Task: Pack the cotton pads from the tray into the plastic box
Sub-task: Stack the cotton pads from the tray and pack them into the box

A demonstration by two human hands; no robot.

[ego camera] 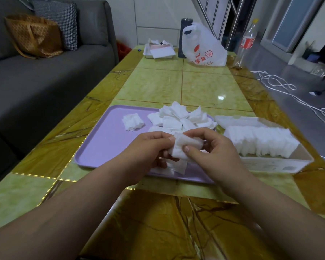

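Left hand [150, 147], right hand [219, 148] both pinch pad stack [184, 146] over tray [101, 147]; loose grip could scatter it before box [270, 165], right.

grey sofa [45, 76] L | green/brown tiled tbl [201, 85] ctr | grey floor [266, 59] R w/ white cable [261, 72]

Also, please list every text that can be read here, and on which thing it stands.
"零食": red print on the white plastic bag; the sign after it and the small line below are too blurred to read.
Red label on the clear bottle: pale writing, too blurred to read.
Front wall of the plastic box: faint print, too small to read.
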